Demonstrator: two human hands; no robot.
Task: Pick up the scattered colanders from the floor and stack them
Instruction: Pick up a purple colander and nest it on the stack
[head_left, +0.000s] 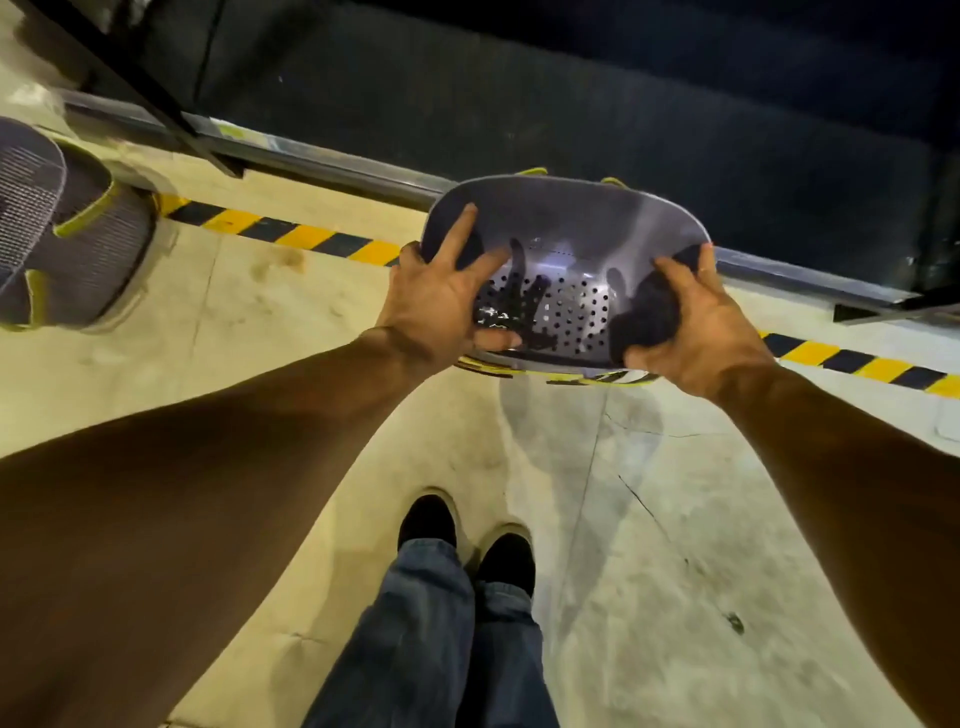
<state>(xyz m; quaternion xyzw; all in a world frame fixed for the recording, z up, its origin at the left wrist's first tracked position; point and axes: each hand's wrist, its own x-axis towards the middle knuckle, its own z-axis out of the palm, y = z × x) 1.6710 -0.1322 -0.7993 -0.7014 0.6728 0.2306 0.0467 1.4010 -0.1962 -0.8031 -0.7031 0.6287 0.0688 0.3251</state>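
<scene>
While both hands, left (441, 296) and right (691, 322), clamp the near rim of the shiny perforated colander (566, 270) held above the floor (649, 519), it looks light, stiff, slick, best gripped at rim; more colanders (78, 244) sit far left.

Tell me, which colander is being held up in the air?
The shiny colander with round holes, gripped by both hands. The other colanders lie at the far left, untouched.

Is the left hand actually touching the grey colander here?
Touching. The head view shows the left hand gripping the colander at its near-left rim, fingers spread flat against the inner wall and thumb hooked at the edge.
</scene>
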